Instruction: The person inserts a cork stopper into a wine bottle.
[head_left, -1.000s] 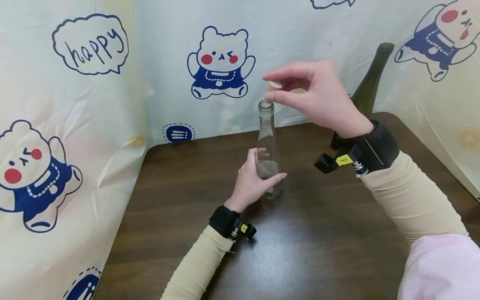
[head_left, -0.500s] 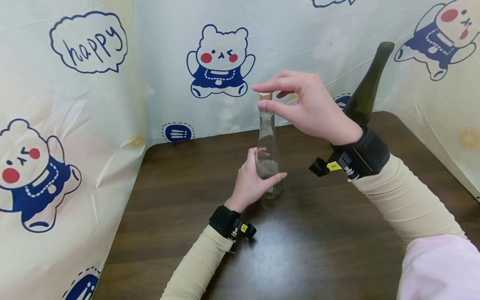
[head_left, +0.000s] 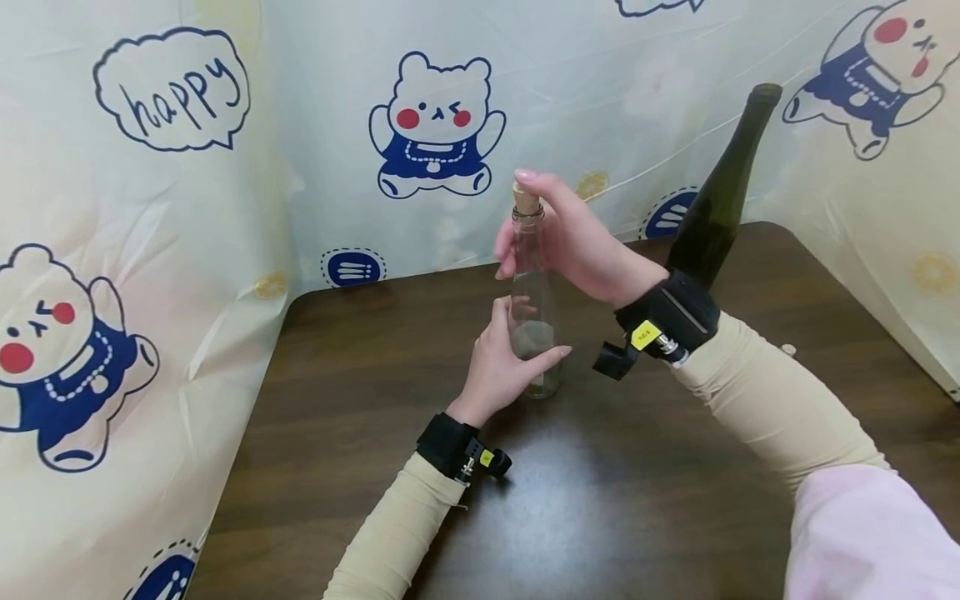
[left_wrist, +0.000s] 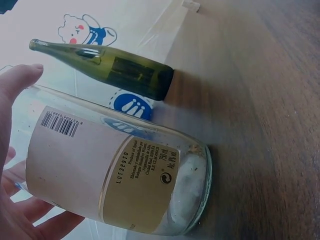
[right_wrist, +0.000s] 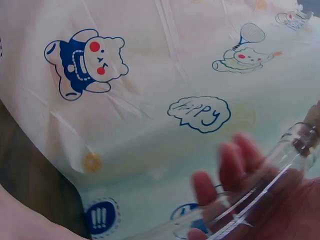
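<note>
At the frame's centre the left hand [head_left: 504, 360] wraps its fingers round the lower body of a clear glass bottle [head_left: 533, 317] standing upright on the dark wooden table [head_left: 615, 500] (its paper label shows in the left wrist view). Above, the right hand [head_left: 573, 242] clasps the bottle's neck, 1 finger pressing the cork [head_left: 525, 200] seated in the mouth. Farther back, upper right, a green wine bottle [head_left: 712, 217] stands before the bear-print sheet [head_left: 225, 167].

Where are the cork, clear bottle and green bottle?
cork [head_left: 525, 200], head view, on its side above the bottle mouth.
clear bottle [left_wrist: 145, 185], left wrist view, on its paper label.
green bottle [head_left: 712, 221], head view, on its dark shoulder.
</note>
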